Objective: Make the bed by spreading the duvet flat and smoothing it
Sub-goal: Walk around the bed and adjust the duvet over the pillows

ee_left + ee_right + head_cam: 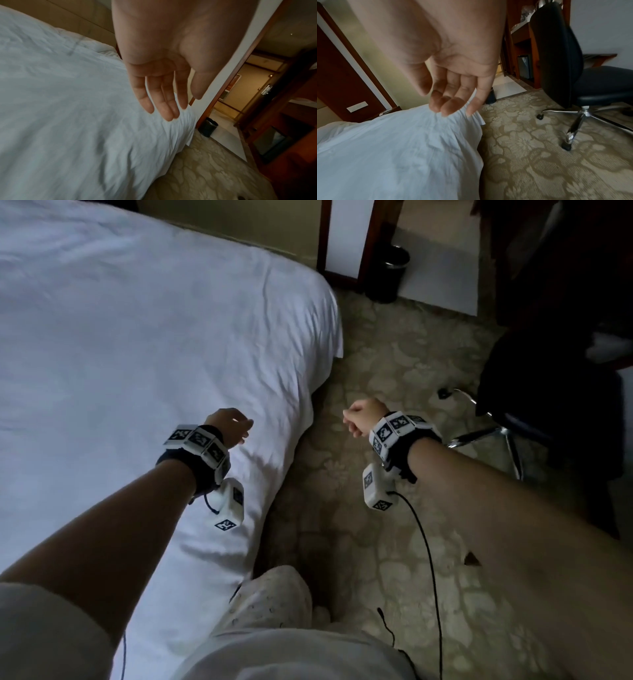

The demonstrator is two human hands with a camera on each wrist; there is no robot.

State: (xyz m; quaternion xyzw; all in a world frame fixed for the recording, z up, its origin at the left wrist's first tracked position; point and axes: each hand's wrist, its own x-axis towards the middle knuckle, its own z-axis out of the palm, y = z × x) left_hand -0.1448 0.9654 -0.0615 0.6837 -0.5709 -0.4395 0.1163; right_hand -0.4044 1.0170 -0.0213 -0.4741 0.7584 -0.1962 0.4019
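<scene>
The white duvet lies spread over the bed and fills the left of the head view, with light creases and its right edge hanging down toward the floor. My left hand hovers just above the duvet near that edge. In the left wrist view the left hand has straight fingers, holds nothing, and the duvet lies below it. My right hand is off the bed, in the air over the carpet. The right wrist view shows the right hand with loosely curled fingers, empty, beside the duvet.
Patterned beige carpet runs along the bed's right side. A black office chair on a chrome base stands at the right. A black bin sits by a wooden door frame beyond the bed's corner. Cables hang from my wrists.
</scene>
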